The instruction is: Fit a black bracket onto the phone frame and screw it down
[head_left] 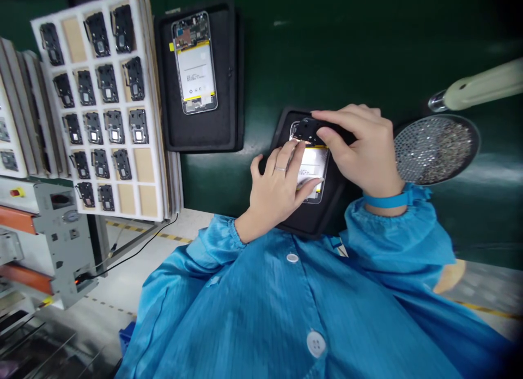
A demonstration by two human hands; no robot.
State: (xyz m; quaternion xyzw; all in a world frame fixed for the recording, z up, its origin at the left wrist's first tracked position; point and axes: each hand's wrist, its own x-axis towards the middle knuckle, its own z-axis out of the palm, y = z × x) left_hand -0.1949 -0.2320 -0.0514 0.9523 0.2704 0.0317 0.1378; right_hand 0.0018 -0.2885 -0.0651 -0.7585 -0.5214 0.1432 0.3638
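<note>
Pinching a small black cover piece [307,129] between thumb and fingertips, the right hand [359,150] holds it over the top end of an open phone [312,169] that lies face down in a black foam cradle [304,218] on the green bench [368,52]. The left hand [278,188] rests flat on the phone, fingers loosely spread and closed on nothing, pressing the lower body to steady it.

The likeliest trouble, as I judge it, is the piece going down crooked: it looks thin, hard and irregular in outline, and if one edge catches first, pressing could bend it or nip whatever lies under it. The left fingers lie across the pale label of the battery; a hard push there could mark it. The right wrist, with its blue band [386,200], sits near a round dish of tiny shiny screws [435,149], so a wide sweep of the loose sleeve could scatter them.

Materials differ sharply: soft matte foam, glossy smooth bench, crinkled blue fabric on the coat. A white tray [98,104] of square pockets at the left holds more such black pieces, some pockets bare. A second open phone [194,63] lies in its own cradle, well apart. A cream tool handle [482,85] juts in at the right.
</note>
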